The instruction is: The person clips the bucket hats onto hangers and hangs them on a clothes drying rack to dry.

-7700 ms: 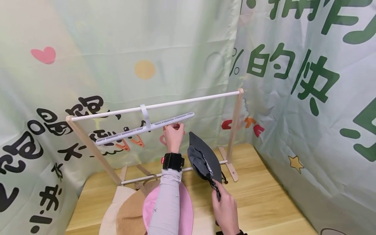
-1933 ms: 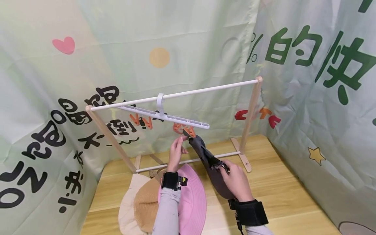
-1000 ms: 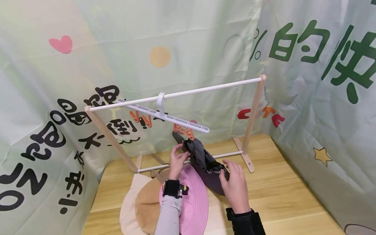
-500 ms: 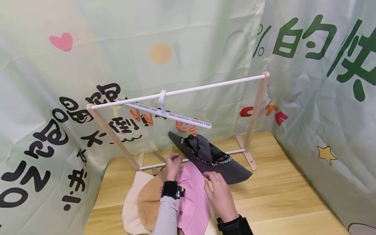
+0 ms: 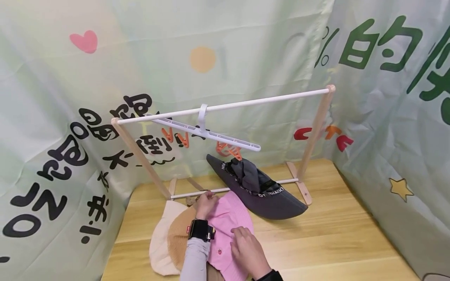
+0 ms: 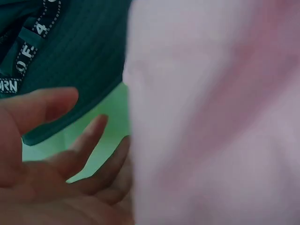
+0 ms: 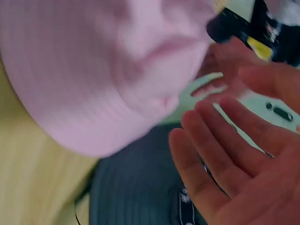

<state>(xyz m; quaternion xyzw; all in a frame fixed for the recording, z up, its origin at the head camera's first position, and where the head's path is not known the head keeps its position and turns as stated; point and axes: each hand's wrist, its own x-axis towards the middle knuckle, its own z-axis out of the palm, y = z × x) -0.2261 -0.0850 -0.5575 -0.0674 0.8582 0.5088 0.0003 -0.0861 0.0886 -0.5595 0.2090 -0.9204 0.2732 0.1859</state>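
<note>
My left hand (image 5: 206,205) is at the far left side of a pink bucket hat (image 5: 226,218), its fingers loosely spread in the left wrist view (image 6: 56,164). Over the hat's near right brim is my right hand (image 5: 247,249); in the right wrist view its fingers (image 7: 206,154) are straight and apart. A dark grey bucket hat (image 5: 281,207) hangs tilted, its inside showing, below an orange clip (image 5: 234,153) on a pale lavender hanger (image 5: 225,139). Neither hand touches the grey hat.
The hanger hooks over a white rod (image 5: 260,101) on a wooden stand (image 5: 318,128). Tan (image 5: 177,230) and cream (image 5: 159,242) hats lie overlapped left of the pink one on the wooden table (image 5: 334,234). Other orange clips (image 5: 183,139) hang at the hanger's left. Printed cloth walls (image 5: 246,47) enclose the table.
Earlier my hands held the grey hat at the hanger's clips; they have let go and moved down to the pink hat. The grey hat now hangs from a clip, and the hanger has turned.
</note>
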